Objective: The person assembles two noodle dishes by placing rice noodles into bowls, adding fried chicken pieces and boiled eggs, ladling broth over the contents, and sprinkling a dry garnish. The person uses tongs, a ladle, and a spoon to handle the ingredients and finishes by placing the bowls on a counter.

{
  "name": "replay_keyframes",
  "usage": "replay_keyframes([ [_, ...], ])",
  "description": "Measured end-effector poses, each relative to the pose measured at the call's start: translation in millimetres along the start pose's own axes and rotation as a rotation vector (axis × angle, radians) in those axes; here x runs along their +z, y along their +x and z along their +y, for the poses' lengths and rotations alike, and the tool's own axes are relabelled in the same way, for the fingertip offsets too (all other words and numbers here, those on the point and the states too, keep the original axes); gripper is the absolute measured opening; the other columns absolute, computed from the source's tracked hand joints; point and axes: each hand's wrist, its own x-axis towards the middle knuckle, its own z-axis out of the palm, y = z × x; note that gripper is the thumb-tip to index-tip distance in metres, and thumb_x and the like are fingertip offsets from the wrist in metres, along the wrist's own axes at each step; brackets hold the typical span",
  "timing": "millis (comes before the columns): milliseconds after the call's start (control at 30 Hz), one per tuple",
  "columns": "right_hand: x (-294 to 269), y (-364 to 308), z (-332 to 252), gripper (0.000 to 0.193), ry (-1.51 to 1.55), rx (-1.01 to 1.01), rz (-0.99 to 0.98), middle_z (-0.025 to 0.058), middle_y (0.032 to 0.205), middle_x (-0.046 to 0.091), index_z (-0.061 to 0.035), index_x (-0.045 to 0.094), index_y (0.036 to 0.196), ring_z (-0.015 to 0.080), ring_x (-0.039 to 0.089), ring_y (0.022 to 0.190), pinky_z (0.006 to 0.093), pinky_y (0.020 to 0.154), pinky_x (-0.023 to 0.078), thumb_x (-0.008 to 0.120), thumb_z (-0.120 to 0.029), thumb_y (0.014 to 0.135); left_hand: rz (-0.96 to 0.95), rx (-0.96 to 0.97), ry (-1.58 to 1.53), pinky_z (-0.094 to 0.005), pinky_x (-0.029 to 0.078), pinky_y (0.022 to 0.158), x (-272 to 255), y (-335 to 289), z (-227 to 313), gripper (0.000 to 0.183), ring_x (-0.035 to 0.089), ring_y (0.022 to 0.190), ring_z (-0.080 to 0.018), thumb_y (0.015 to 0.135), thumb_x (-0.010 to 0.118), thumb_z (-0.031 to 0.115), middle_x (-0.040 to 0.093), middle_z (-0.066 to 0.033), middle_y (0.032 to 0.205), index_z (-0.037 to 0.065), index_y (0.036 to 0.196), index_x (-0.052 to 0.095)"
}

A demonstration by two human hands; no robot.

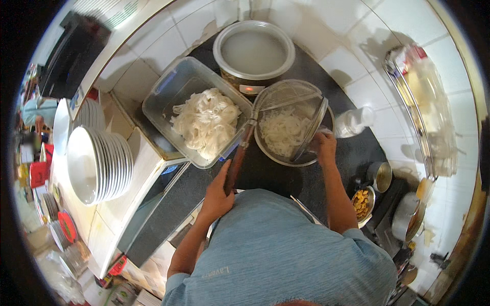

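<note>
My left hand (pixel 218 196) is wrapped round the brown wooden handle of a wire mesh strainer (pixel 288 95). The mesh lies over the far side of a round metal bowl (pixel 331 115). White flat noodles (pixel 283 132) sit in the bowl. At the bowl's right side, my right hand (pixel 325 145) is closed next to a tilted, thin-rimmed round piece (pixel 312 128); what its fingers grip is partly hidden. Left of the bowl, a clear plastic tub (pixel 162 102) holds a heap of white noodles (pixel 206 122).
A large pot of cloudy liquid (pixel 255 48) stands behind the bowl. A translucent white container (pixel 354 122) is to the right. Stacked white plates (pixel 99 166) stand on the left ledge. A pan of yellow-brown pieces (pixel 363 203) and a metal pot (pixel 408 217) are at lower right.
</note>
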Motion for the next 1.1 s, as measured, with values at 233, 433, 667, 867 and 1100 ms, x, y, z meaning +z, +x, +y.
replay_keyframes([
  [233, 92, 56, -137, 0.030, -0.922, -0.778, -0.189, 0.0227, 0.091, 0.072, 0.0012, 0.073, 0.102, 0.0402, 0.069, 0.089, 0.0465, 0.081, 0.053, 0.066, -0.023, 0.086, 0.132, -0.380, -1.301, -0.0308, 0.050, 0.043, -20, -38, -29, 0.065, 0.060, 0.059, -0.0165, 0.087, 0.064, 0.003, 0.066, -0.0182, 0.104, 0.004, 0.147, 0.039],
  [433, 258, 172, -190, 0.033, -1.366, -1.028, -0.331, 0.0281, 0.098, 0.071, 0.0009, 0.075, 0.093, 0.0459, 0.068, 0.096, 0.0511, 0.088, 0.053, 0.062, -0.029, 0.083, 0.169, -0.499, -1.779, -0.0301, 0.052, 0.048, 44, 13, -60, 0.052, 0.057, 0.059, -0.0169, 0.087, 0.066, 0.012, 0.069, -0.0172, 0.105, 0.001, 0.135, 0.050],
  [667, 326, 249, -176, 0.030, -1.562, -1.174, -0.395, 0.0289, 0.097, 0.071, 0.0013, 0.074, 0.090, 0.0450, 0.070, 0.094, 0.0513, 0.087, 0.054, 0.063, -0.025, 0.081, 0.327, -0.497, -1.581, -0.0271, 0.049, 0.055, 43, 63, -87, 0.045, 0.060, 0.065, -0.0172, 0.094, 0.061, 0.018, 0.070, -0.0175, 0.095, -0.011, 0.128, 0.058],
  [867, 318, 235, -173, 0.048, -1.455, -1.156, -0.491, 0.0253, 0.102, 0.073, 0.0044, 0.074, 0.091, 0.0409, 0.069, 0.097, 0.0506, 0.083, 0.053, 0.068, -0.043, 0.087, 0.128, -0.468, -1.734, -0.0275, 0.048, 0.052, 27, 68, -107, 0.036, 0.059, 0.063, -0.0123, 0.100, 0.057, 0.018, 0.068, -0.0041, 0.081, -0.009, 0.123, 0.062],
  [1100, 185, 139, -133, 0.067, -1.073, -0.635, -0.723, 0.0280, 0.123, 0.066, -0.0020, 0.051, 0.142, 0.0369, 0.066, 0.112, 0.0433, 0.095, 0.049, 0.071, -0.037, 0.088, 0.320, -0.179, -1.739, -0.0405, 0.062, 0.074, 16, 61, -134, 0.051, 0.072, 0.101, -0.0351, 0.106, 0.054, 0.037, 0.066, -0.0232, 0.123, -0.002, 0.137, 0.049],
])
